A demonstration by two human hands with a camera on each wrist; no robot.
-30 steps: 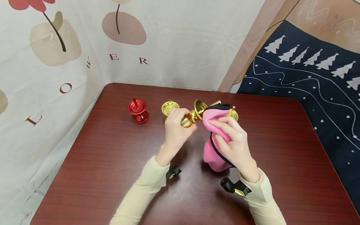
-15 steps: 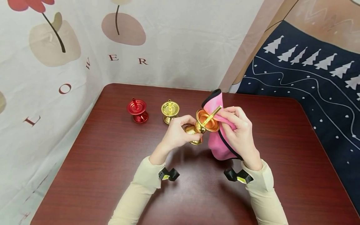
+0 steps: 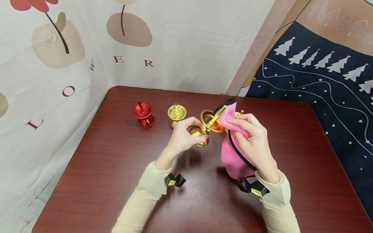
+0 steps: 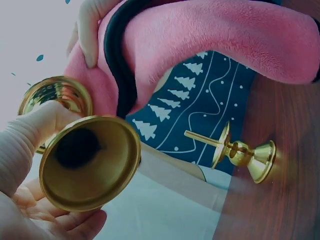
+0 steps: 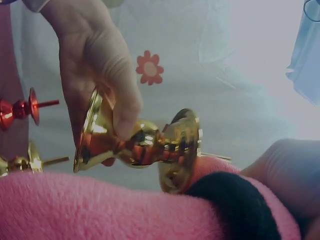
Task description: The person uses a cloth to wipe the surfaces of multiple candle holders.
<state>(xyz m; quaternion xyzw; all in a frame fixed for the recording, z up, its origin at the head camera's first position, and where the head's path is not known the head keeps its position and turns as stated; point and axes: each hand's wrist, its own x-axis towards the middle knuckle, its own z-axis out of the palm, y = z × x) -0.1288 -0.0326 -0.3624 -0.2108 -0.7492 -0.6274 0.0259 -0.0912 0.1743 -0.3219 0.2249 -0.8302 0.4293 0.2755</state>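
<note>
My left hand (image 3: 185,136) grips a shiny gold candlestick (image 5: 142,145) by its stem and foot, above the table. It is tilted, its dish and spike leaning to the right; the hollow underside of the foot (image 4: 92,165) faces the left wrist camera. Between thumb and fingers, my right hand (image 3: 256,137) pinches a pink cloth (image 3: 234,158) with black edging. The cloth's upper fold lies against the dish, by the spike, and the rest hangs down. My right fingertips are partly hidden by the cloth in the right wrist view.
On the dark red-brown table (image 3: 116,181) stand a red candlestick (image 3: 142,111) and a gold one (image 3: 176,112) at the back left. Another gold candlestick (image 4: 240,152) stands behind the cloth, mostly hidden in the head view. Printed curtains (image 3: 189,64) hang behind the table.
The held candlestick has turned, so its dish now faces up toward the head camera. The cloth, which covered its dish end, has shifted right and bares the spike.
</note>
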